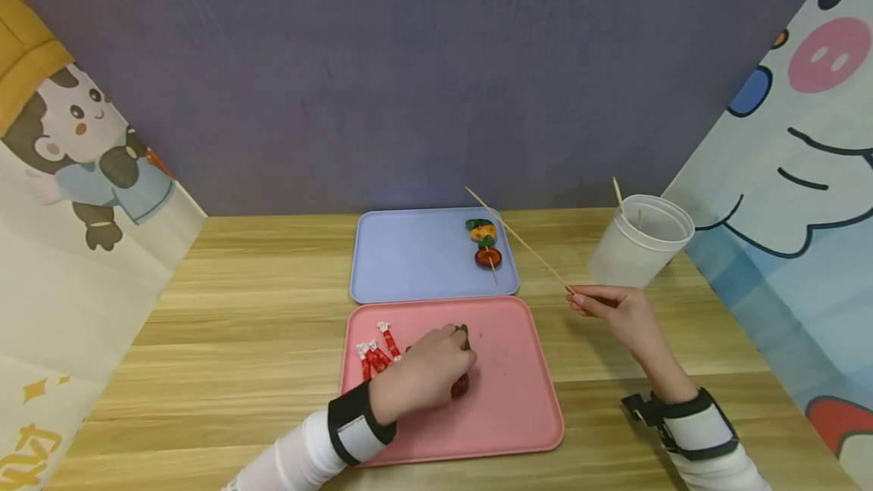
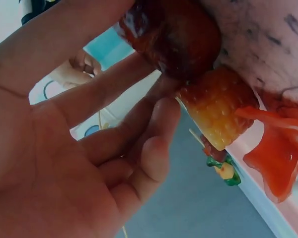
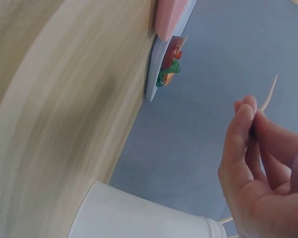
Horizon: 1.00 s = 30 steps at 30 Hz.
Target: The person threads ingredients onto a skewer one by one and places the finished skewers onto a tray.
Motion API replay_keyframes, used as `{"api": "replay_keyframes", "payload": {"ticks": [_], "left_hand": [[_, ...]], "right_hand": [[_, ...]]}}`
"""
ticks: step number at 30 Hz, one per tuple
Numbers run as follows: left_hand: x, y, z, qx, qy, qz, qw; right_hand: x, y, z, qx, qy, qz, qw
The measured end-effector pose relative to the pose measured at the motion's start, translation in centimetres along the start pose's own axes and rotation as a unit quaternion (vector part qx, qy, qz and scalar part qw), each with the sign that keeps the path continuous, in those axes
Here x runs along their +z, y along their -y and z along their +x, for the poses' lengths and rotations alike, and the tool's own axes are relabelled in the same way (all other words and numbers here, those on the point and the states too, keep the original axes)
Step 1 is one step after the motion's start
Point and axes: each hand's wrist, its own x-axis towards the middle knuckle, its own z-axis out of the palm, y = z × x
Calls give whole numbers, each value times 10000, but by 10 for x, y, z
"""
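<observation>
My right hand [image 1: 617, 313] pinches one end of a bare wooden skewer [image 1: 521, 242], which slants up and left over the table. Above the pink tray [image 1: 501, 430], my left hand [image 1: 433, 366] reaches down with thumb and fingers at a glossy brown-red toy food piece [image 2: 176, 37]. Its thumb and forefinger lie on either side of that piece. Close beside it in the left wrist view are a yellow corn piece [image 2: 221, 106] and an orange-red piece [image 2: 275, 153]. Several red pieces with white frilled ends [image 1: 385, 339] lie on the tray's left, partly hidden by the hand.
Behind the pink tray, a blue tray [image 1: 409, 260] bears a loaded skewer [image 1: 486, 241] of green, yellow and brown-red pieces at its right side. A white tub [image 1: 630, 248] with skewers in it stands at the back right. Printed panels flank the wooden table [image 1: 252, 309].
</observation>
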Motion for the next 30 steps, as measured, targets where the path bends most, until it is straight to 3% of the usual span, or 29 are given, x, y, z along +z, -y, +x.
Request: {"api": "replay_keyframes", "payload": {"ticks": [6, 10, 16, 21, 25, 30], "left_hand": [[5, -1, 1, 169, -262, 249, 9992], [4, -1, 1, 131, -261, 221, 9993], [3, 2, 1, 17, -45, -298, 9995], [-2, 6, 2, -124, -16, -970, 9952], [-12, 12, 1, -437, -97, -1768, 9832], [-24, 29, -1, -760, -560, -3006, 9491]], "right_hand": [[0, 3, 0, 41, 62, -84, 9999], [0, 5, 0, 50, 108, -117, 9999], [0, 5, 1, 60, 144, -78, 9998], [-2, 4, 2, -58, 94, -151, 9998], [-3, 6, 3, -161, 34, -136, 9998], [-2, 10, 3, -167, 23, -132, 9998]]}}
